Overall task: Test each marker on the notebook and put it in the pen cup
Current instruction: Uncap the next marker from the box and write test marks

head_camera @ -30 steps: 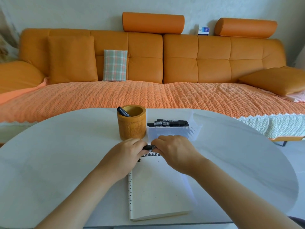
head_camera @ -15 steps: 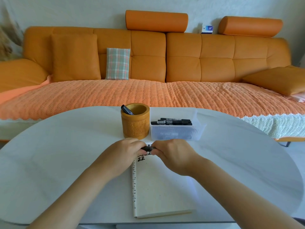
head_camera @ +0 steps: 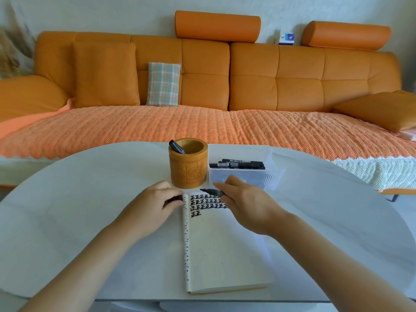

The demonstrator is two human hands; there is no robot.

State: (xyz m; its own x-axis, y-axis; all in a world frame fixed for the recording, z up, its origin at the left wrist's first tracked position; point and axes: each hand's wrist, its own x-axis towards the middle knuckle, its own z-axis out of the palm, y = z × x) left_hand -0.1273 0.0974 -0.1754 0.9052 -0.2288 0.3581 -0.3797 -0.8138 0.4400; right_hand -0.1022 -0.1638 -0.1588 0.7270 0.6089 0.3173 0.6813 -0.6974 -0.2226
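One notebook (head_camera: 222, 248); one pen cup (head_camera: 188, 170); one clear bin (head_camera: 243, 176); at least four markers (head_camera: 212, 192)

Two bare forearms, uncovered from the wrists back to the picture's lower edge, end in the left hand (head_camera: 155, 207) and the right hand (head_camera: 246, 204), both bare.

Orange sofa (head_camera: 247, 86) against white wall (head_camera: 112, 14); plaid cushion (head_camera: 163, 84); white round table (head_camera: 78, 199); soft daylight.
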